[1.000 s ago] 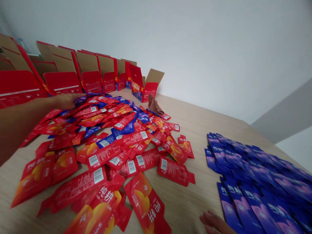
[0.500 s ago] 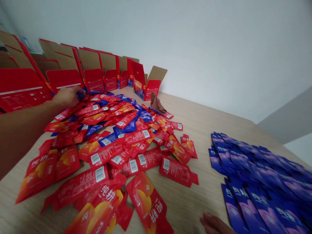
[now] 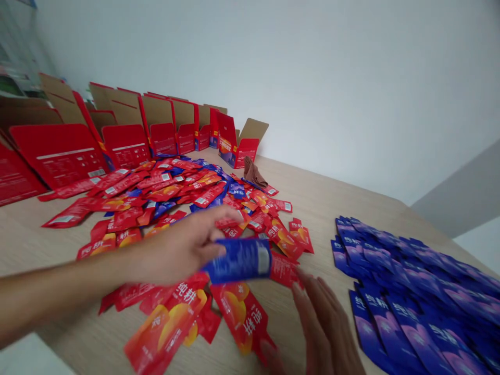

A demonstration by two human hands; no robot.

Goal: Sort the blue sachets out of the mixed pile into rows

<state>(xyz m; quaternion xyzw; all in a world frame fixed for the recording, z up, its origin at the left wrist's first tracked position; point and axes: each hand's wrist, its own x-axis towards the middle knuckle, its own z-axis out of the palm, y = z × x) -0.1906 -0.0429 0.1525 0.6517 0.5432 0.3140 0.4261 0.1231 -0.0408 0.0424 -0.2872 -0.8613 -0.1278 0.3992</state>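
Head view: left fingers (image 3: 225,213) hold 1 blue pouch (image 3: 236,261), bare tabletop (image 3: 320,205) farther right.

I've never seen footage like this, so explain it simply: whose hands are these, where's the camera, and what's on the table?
There's no machine here: these are one person's bare hands. Every picture comes from a single camera worn on the head, looking forward and down. The left hand holds a blue pouch, slightly blurred. The right hand is open beside it, with nothing visibly held. On the wooden table lies a loose heap of red pouches with some blue ones mixed in. Overlapping rows of blue pouches lie to the right. Behind the heap stand open red cartons and a crumpled brown cloth.
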